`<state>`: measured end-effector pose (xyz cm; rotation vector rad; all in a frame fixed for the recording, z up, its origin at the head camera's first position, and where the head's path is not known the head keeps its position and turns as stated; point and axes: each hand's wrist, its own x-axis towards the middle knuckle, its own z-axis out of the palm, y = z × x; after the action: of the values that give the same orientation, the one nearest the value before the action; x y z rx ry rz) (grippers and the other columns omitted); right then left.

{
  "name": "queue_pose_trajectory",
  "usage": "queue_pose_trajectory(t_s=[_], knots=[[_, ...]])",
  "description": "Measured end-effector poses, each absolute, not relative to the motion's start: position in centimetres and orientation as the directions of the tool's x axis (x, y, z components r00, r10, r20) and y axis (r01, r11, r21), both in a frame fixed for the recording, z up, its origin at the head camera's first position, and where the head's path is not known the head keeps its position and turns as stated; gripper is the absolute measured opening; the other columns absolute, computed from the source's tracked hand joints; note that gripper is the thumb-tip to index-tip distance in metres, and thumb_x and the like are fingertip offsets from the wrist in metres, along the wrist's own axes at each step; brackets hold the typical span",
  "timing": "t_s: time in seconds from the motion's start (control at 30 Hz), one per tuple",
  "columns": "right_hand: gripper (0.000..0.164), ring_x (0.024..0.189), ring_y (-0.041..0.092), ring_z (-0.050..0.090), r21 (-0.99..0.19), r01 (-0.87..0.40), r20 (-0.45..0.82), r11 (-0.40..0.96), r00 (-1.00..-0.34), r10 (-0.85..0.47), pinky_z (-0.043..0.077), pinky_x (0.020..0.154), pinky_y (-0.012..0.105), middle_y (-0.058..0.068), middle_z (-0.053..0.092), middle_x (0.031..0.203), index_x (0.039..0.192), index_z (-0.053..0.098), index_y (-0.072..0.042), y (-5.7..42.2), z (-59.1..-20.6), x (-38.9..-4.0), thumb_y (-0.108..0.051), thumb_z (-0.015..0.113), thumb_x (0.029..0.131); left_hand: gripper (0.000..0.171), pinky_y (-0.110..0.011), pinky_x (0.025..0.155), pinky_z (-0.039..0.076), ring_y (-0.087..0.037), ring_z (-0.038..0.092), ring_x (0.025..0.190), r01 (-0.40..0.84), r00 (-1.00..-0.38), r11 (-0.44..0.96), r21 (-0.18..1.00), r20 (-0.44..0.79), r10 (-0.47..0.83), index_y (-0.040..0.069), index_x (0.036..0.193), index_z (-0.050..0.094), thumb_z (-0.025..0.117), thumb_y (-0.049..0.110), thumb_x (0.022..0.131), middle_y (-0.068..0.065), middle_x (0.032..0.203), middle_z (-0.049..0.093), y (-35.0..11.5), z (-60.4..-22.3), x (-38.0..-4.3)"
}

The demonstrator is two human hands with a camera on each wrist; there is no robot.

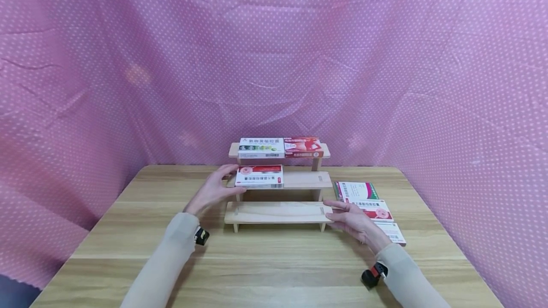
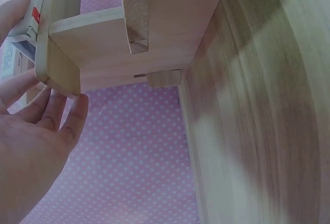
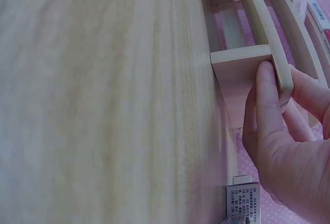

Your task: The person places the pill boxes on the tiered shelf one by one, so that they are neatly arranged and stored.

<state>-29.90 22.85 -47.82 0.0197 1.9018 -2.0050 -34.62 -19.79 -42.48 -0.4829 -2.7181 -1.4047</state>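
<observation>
A three-step wooden display stand (image 1: 278, 212) stands on the table. On the left of its middle step lies a red-and-white medicine box (image 1: 259, 177). My left hand (image 1: 215, 187) holds this box at its left end, thumb at the front; in the left wrist view some fingers (image 2: 76, 118) touch the end of the step. My right hand (image 1: 352, 220) grips the right end of the bottom step, and in the right wrist view its fingers bend around the wooden corner. A green-and-white medicine box (image 1: 261, 148) and a red medicine box (image 1: 302, 147) lie side by side on the top step.
Right of the stand, three more boxes lie in a column on the table (image 1: 274, 270): one white with green and purple (image 1: 357, 190), one red and white (image 1: 381, 212), one mostly white (image 1: 393, 232), partly behind my right hand. A pink dotted cloth (image 1: 274, 60) hangs behind.
</observation>
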Motion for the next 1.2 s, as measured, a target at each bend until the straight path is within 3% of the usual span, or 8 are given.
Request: queue_pose_trajectory(t_s=[0.2, 0.33, 0.5, 0.73, 1.0, 1.2], knots=[[0.061, 0.096, 0.013, 0.063, -0.963, 0.27, -0.258, -0.007, -0.928, -0.269, 0.058, 0.087, 0.029, 0.012, 0.051, 0.126, 0.146, 0.045, -0.006, 22.9, -47.8, -29.9, -0.009, 0.069, 0.09, 0.087, -0.063, 0.114, 0.029, -0.032, 0.038, 0.138, 0.308, -0.947, 0.544, 0.781, 0.196, 0.255, 0.02, 0.149, 0.041, 0.083, 0.043, 0.075, -0.004, 0.156, 0.036, -19.7, -42.5, -34.8], [0.061, 0.095, 0.012, 0.063, -0.963, 0.269, -0.257, -0.007, -0.928, -0.272, 0.058, 0.087, 0.029, 0.01, 0.052, 0.123, 0.146, 0.044, -0.005, 22.9, -47.8, -29.9, -0.009, 0.069, 0.09, 0.088, -0.063, 0.114, 0.028, -0.034, 0.038, 0.139, 0.336, -0.939, 0.56, 0.757, 0.224, 0.26, 0.016, 0.149, 0.041, 0.082, 0.043, 0.076, -0.006, 0.155, 0.036, -19.6, -42.5, -34.9], [0.061, 0.099, 0.013, 0.065, -0.956, 0.291, -0.273, -0.03, -0.924, -0.268, 0.058, 0.09, 0.03, 0.015, 0.05, 0.134, 0.146, 0.046, -0.007, 22.9, -47.7, -29.9, -0.007, 0.069, 0.089, 0.092, -0.061, 0.112, 0.034, -0.035, 0.041, 0.137, 0.326, -0.942, 0.552, 0.768, 0.215, 0.257, 0.021, 0.149, 0.04, 0.083, 0.049, 0.072, -0.005, 0.155, 0.036, -19.6, -42.5, -34.8], [0.059, 0.108, 0.015, 0.065, -0.963, 0.27, -0.253, -0.024, -0.927, -0.278, 0.055, 0.096, 0.031, 0.021, 0.035, 0.154, 0.146, 0.045, -0.007, 23.0, -47.8, -29.8, -0.005, 0.066, 0.091, 0.092, -0.057, 0.109, 0.04, -0.03, 0.047, 0.13, 0.262, -0.962, 0.51, 0.819, 0.177, 0.209, 0.026, 0.148, 0.041, 0.083, 0.052, 0.071, -0.001, 0.149, 0.043, -19.4, -42.6, -34.4], [0.056, 0.112, 0.016, 0.063, -0.979, 0.198, -0.204, 0.05, -0.925, -0.321, 0.054, 0.098, 0.031, 0.02, 0.049, 0.145, 0.145, 0.044, -0.002, 24.1, -47.4, -30.0, -0.006, 0.064, 0.093, 0.064, -0.052, 0.106, 0.046, -0.036, 0.051, 0.127, 0.285, -0.958, 0.43, 0.857, 0.247, 0.144, 0.015, 0.141, 0.05, 0.069, 0.046, 0.088, -0.013, 0.14, 0.052, -19.8, -42.8, -34.3], [0.056, 0.124, 0.025, 0.058, -0.989, 0.101, -0.139, 0.111, -0.898, -0.417, 0.049, 0.105, 0.037, 0.028, 0.044, 0.147, 0.146, 0.035, 0.008, 26.7, -46.4, -29.9, -0.007, 0.058, 0.097, 0.051, -0.046, 0.102, 0.051, -0.033, 0.057, 0.118, 0.261, -0.962, 0.398, 0.88, 0.269, 0.035, 0.004, 0.135, 0.054, 0.054, 0.04, 0.1, -0.019, 0.132, 0.059, -19.8, -43.2, -33.8]])
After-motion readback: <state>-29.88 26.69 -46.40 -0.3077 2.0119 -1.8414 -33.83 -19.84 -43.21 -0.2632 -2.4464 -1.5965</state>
